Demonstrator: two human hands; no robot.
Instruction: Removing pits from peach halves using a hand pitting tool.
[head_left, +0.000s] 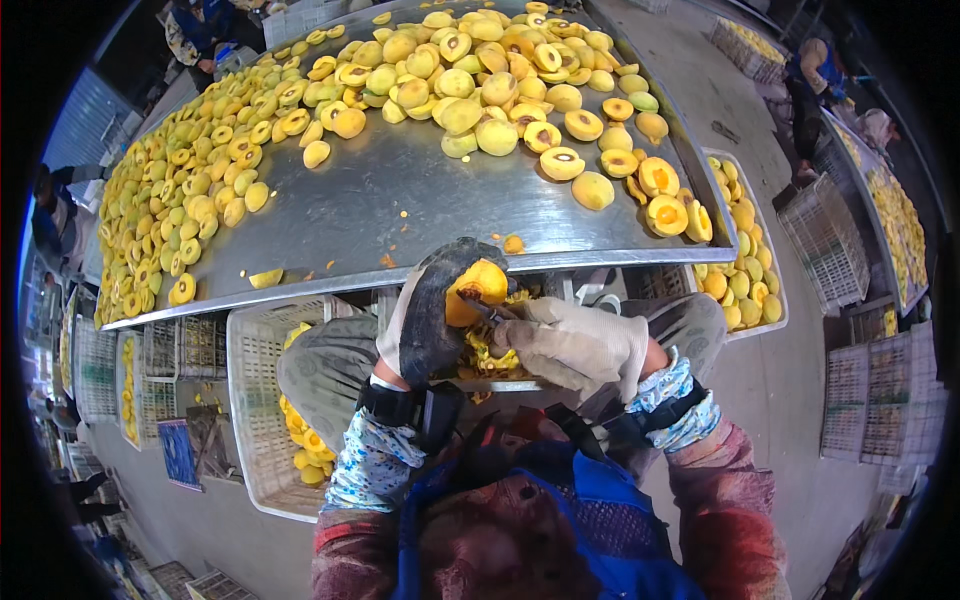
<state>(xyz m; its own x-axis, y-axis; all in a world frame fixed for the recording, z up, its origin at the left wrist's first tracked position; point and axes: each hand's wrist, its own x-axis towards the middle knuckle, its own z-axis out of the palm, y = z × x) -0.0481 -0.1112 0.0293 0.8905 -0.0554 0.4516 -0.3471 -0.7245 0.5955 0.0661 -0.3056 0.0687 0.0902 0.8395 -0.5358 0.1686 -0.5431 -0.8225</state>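
My left hand (427, 315), in a dark-coated white work glove, grips a yellow peach half (480, 289) with its cut side showing a brown pit area. In my right hand (577, 337), under a pale knit glove, is a small pitting tool (480, 305) whose dark metal tip touches the brown centre of the fruit. The tool's handle is mostly hidden by my fingers. Both hands are just off the near edge of a metal table (360, 195). Below them, fruit scraps (491, 356) lie in a container partly hidden by my hands.
Halved peaches (457, 82) are heaped across the table's far and left parts. A white plastic crate (262, 450) holding fruit stands by my left leg; another fruit-filled crate (739, 247) stands at the right. Stacked crates (881, 397) and a co-worker (817, 82) are farther right.
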